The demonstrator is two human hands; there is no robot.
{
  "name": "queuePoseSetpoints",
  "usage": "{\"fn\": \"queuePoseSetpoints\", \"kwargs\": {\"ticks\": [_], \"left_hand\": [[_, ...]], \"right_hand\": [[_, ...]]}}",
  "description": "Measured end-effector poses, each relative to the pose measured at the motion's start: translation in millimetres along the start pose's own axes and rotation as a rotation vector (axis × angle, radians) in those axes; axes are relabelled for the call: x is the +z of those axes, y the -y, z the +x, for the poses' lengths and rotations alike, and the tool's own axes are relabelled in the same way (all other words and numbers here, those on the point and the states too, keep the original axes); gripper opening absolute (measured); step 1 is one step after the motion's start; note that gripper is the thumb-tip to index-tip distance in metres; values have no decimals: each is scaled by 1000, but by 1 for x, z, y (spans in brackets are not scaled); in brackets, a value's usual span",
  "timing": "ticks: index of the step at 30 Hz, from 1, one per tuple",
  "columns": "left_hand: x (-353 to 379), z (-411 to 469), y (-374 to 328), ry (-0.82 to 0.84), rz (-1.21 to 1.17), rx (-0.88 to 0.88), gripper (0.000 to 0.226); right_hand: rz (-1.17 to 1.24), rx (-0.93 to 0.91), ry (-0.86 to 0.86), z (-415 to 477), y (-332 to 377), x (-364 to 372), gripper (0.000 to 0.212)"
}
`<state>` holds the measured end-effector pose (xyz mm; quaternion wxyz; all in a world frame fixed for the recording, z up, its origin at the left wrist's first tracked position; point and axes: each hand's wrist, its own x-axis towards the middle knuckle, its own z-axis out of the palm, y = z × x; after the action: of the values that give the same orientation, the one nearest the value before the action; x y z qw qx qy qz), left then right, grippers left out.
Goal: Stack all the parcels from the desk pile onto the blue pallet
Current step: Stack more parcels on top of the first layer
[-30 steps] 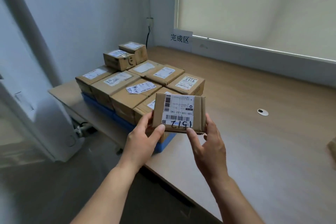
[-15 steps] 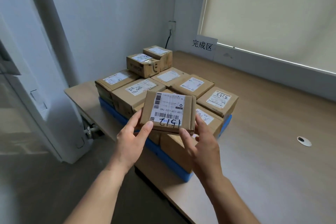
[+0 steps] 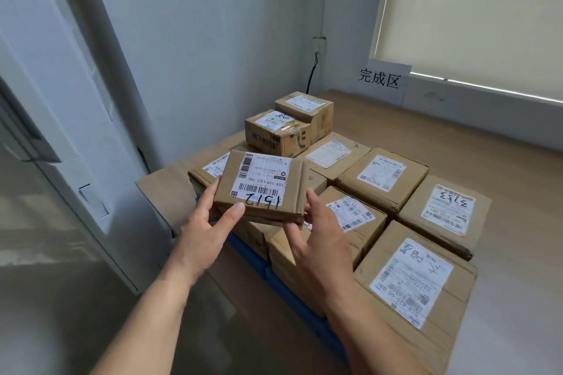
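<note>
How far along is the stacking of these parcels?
Well along, it seems. A full layer of parcels already covers the blue pallet, with two upper parcels at the back. The left hand and right hand hold the 1512 parcel above the stack, not yet set down. The desk pile is out of view, so what remains is unknown.

I've got the flat brown cardboard parcel [image 3: 262, 189] between my left hand [image 3: 204, 231] and right hand [image 3: 323, 243], above the brown cardboard boxes [image 3: 380, 175] layered on the blue plastic pallet [image 3: 295, 298]. Two smaller boxes [image 3: 278, 132] sit atop them, further back
</note>
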<state>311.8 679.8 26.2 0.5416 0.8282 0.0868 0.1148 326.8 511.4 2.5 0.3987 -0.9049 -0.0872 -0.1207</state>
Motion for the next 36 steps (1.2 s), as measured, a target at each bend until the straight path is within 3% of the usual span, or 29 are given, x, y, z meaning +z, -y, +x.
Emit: {"fn": "queuePoseSetpoints", "kwargs": {"ticks": [3,8,22,36], "left_hand": [[-11,27,23,39,-2,-27,66],[-26,83,47,101,47,-23,43],[-54,264,83,478,153,49,33],[-48,321,107,645,192,129,32]], "right_hand": [[-8,29,12,16,4,16,65],[-40,75,-10,51,14,44,61],[-205,413,-105,149,50,137,55],[-216,540,-217,180,50,175,55]]}}
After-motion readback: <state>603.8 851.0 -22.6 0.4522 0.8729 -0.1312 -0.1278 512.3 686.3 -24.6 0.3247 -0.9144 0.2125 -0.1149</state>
